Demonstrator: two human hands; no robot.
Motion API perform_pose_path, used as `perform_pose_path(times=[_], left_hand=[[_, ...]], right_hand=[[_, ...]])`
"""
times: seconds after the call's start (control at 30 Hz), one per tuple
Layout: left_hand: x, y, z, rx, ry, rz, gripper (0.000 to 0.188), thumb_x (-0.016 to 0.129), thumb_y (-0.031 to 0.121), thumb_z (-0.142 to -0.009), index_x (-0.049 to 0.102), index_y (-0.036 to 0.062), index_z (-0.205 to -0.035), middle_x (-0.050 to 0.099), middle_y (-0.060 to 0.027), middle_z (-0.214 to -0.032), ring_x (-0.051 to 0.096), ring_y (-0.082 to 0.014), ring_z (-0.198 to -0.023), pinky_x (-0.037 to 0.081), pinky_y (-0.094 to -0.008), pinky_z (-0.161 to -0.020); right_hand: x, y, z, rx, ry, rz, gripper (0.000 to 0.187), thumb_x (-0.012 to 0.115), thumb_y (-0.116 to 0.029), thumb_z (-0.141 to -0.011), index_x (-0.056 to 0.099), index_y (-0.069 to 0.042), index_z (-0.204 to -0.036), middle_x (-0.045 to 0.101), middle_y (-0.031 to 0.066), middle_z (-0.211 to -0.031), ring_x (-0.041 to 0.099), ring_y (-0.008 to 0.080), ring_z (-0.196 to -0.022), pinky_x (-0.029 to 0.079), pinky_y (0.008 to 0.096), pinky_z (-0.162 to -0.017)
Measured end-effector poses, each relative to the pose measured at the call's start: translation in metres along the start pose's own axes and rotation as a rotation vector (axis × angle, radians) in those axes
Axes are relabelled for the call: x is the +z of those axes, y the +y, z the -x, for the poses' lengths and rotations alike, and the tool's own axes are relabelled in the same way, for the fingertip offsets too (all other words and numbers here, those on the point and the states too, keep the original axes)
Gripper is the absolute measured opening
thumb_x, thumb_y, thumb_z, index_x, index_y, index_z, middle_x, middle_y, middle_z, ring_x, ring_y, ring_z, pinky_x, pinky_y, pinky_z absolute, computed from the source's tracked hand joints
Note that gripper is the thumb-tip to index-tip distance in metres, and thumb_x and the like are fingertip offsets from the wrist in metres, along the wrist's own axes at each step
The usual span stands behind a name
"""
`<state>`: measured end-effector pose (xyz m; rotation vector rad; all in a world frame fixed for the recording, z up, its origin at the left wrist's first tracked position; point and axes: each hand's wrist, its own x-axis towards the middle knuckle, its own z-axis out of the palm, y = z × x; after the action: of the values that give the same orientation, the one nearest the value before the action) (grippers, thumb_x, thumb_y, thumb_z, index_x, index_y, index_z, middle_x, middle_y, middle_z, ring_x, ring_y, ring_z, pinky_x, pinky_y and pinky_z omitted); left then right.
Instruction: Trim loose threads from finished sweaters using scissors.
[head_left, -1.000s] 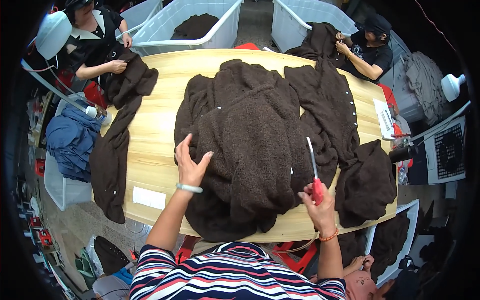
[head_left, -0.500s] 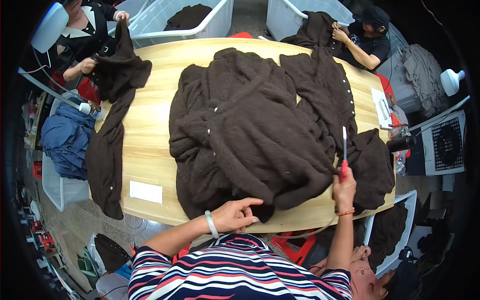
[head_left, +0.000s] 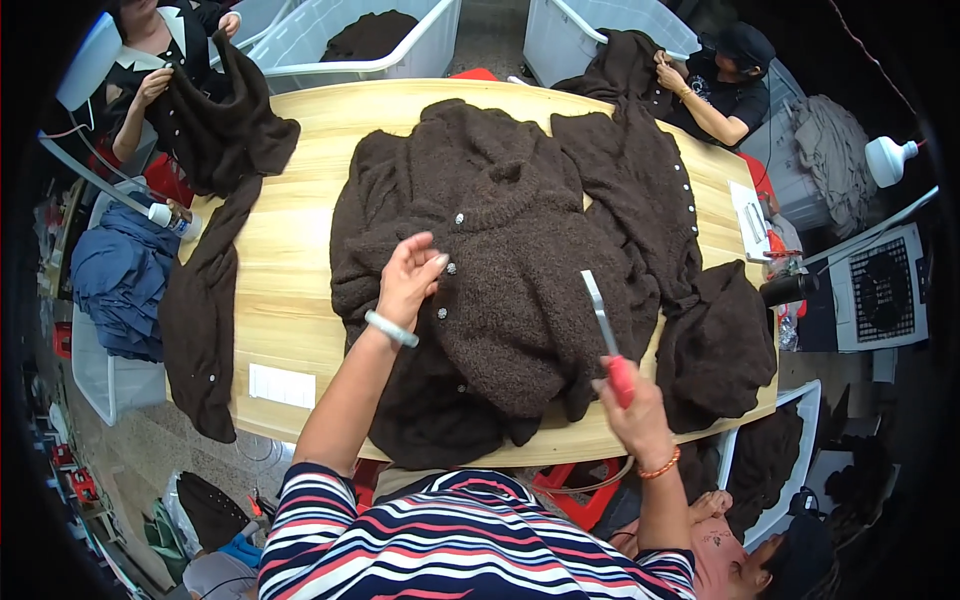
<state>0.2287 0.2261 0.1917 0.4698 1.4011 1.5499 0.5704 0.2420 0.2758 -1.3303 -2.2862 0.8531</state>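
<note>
Three buttons within reach now — left hand, half-open, seemingly empty, has left the table's near edge for the brown cardigan mid-table; right hand clasps a red-handled tool, right of table centre.

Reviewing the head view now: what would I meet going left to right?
Blue cloth pile → white paper → left hand → right hand holding a red-handled tool → black cylindrical object → white lamp.
</note>
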Motion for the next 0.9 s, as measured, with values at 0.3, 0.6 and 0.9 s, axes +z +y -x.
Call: perform_pose_path(times=[0.3,0.6,0.9], left_hand=[[0.014,-0.009,-0.071,0.132,-0.112,-0.079,0.022,0.073,0.002,-0.082,0.065,-0.0005,-0.102,0.066,0.0006,-0.089,0.059,-0.0067,-0.080,0.047,-0.0198,-0.075],[0.003,-0.015,-0.064,0.187,-0.107,-0.140,0.014,0.071,0.000,-0.082,0.068,0.0016,-0.095,0.064,0.0036,-0.083,0.055,-0.0031,-0.072,0.044,-0.0178,-0.065],[-0.040,-0.025,-0.037,-0.302,-0.436,0.252,0.012,0.062,0.019,-0.094,0.065,0.0084,-0.091,0.067,0.0016,-0.082,0.062,-0.0067,-0.071,0.050,-0.0229,-0.065]], right_hand=[[0.030,-0.074,-0.032,0.024,-0.115,0.033,0.029,0.065,-0.019,-0.087,0.060,-0.004,-0.111,0.066,0.0212,-0.090,0.064,0.0405,-0.084,0.051,0.0445,-0.072],[0.049,-0.108,-0.054,0.077,-0.296,0.273,0.026,0.058,-0.027,-0.090,0.059,-0.003,-0.101,0.064,0.0237,-0.071,0.065,0.0424,-0.071,0.052,0.0512,-0.068],[0.063,-0.110,-0.035,0.067,-0.180,0.129,0.023,0.062,-0.025,-0.088,0.058,-0.005,-0.099,0.064,0.0220,-0.071,0.065,0.0404,-0.072,0.052,0.0486,-0.066]])
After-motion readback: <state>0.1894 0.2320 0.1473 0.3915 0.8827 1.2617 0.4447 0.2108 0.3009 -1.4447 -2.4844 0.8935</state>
